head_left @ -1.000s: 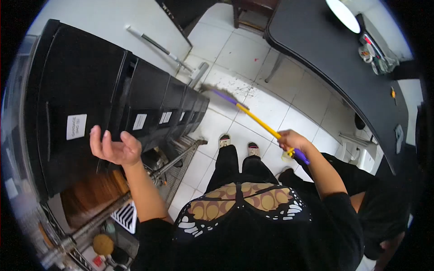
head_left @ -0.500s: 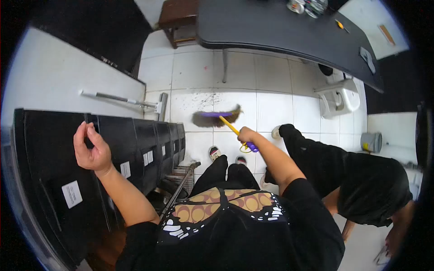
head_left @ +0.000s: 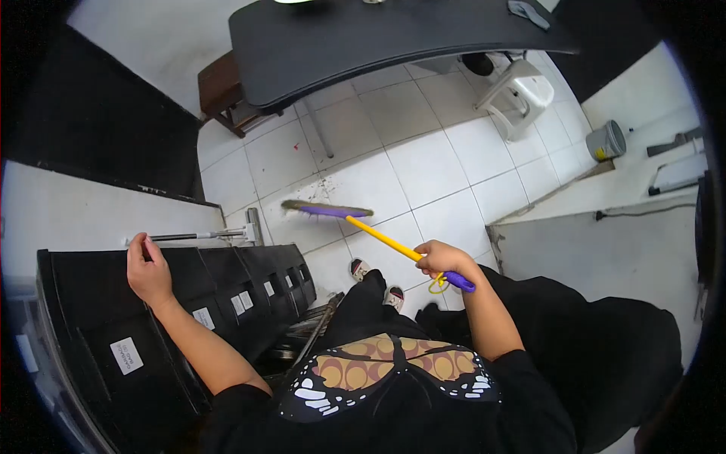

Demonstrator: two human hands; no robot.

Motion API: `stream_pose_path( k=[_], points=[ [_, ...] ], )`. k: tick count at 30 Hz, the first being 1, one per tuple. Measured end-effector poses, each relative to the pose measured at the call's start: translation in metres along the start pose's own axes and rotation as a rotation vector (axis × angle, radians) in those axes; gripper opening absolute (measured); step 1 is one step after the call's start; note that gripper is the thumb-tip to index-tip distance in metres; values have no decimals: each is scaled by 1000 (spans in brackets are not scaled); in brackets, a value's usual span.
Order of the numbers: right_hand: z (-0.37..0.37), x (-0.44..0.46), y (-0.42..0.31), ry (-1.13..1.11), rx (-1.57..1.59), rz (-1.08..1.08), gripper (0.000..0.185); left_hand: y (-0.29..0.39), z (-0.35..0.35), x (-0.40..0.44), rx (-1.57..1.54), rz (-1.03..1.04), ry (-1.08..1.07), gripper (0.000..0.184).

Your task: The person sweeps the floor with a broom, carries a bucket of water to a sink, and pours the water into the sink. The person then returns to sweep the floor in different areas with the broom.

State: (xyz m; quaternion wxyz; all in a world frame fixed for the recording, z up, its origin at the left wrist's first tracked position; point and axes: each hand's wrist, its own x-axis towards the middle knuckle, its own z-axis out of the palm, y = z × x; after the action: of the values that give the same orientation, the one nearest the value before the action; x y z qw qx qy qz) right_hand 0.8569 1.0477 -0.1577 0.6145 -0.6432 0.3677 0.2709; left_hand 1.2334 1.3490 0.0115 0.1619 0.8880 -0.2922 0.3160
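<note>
My right hand [head_left: 442, 259] is closed round the yellow handle [head_left: 386, 240] of a broom, near its purple grip end [head_left: 460, 281]. The broom's purple head [head_left: 325, 210] with brown bristles lies on the white tiled floor, beside a patch of dark debris [head_left: 324, 185]. My left hand [head_left: 149, 271] is raised over the black drawer units, its fingers bent and apart, holding nothing.
Black labelled drawers [head_left: 219, 303] line the left side, with a squeegee mop [head_left: 253, 227] behind them. Ahead stand a black table [head_left: 340, 45], a brown stool [head_left: 219, 87] and a white stool [head_left: 522, 91]. A grey bucket [head_left: 605, 141] is at right. A person in black [head_left: 605, 333] is close on my right.
The view has turned to the right. The broom head has shifted beside the debris, still held by my right hand. The person on my right has moved closer in.
</note>
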Motion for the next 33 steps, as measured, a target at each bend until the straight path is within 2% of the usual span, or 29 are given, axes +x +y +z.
stream_pose_path(
  k=[7, 9, 10, 12, 15, 18, 19, 20, 21, 22, 25, 28, 30, 32, 33],
  points=[
    [-21, -42, 62, 336, 392, 30, 27, 2, 3, 1, 57, -89, -152, 16],
    [-31, -50, 65, 466, 479, 48, 28, -3, 8, 0, 68, 0, -95, 17],
    [-36, -44, 73, 506, 518, 79, 27, -5, 12, 2, 73, 45, -64, 17],
    [-42, -20, 90, 585, 594, 144, 26, 3, 12, 8, 57, -6, -76, 18],
    [-56, 24, 80, 631, 536, 334, 16, 7, 13, 9, 55, -71, -137, 18],
    [-81, 104, 72, 453, 823, 354, 11, 6, 15, 14, 30, -133, -190, 19],
    [-83, 140, 83, 383, 998, 294, 11, 5, 15, 15, 18, -153, -211, 19],
    [-77, 166, 62, 396, 1050, 312, 10, 5, 16, 16, 5, -165, -216, 20],
    [-68, 203, 60, 314, 1125, 312, 10, 4, 16, 17, -8, -176, -222, 20],
    [-55, 251, 78, 197, 1138, 286, 12, 3, 17, 18, -23, -184, -229, 21],
    [14, 299, -16, 170, 918, 380, 9, 4, 19, 23, -35, -224, -257, 22],
    [62, 324, -108, -48, 773, 352, 11, 1, 22, 26, -36, -241, -268, 23],
    [77, 350, -136, -204, 765, 246, 10, 2, 23, 28, -38, -247, -266, 23],
    [74, 350, -179, -283, 831, 318, 10, 2, 23, 29, -47, -264, -270, 22],
    [69, 338, -197, -276, 806, 269, 10, 3, 23, 30, -49, -273, -268, 22]
  ],
)
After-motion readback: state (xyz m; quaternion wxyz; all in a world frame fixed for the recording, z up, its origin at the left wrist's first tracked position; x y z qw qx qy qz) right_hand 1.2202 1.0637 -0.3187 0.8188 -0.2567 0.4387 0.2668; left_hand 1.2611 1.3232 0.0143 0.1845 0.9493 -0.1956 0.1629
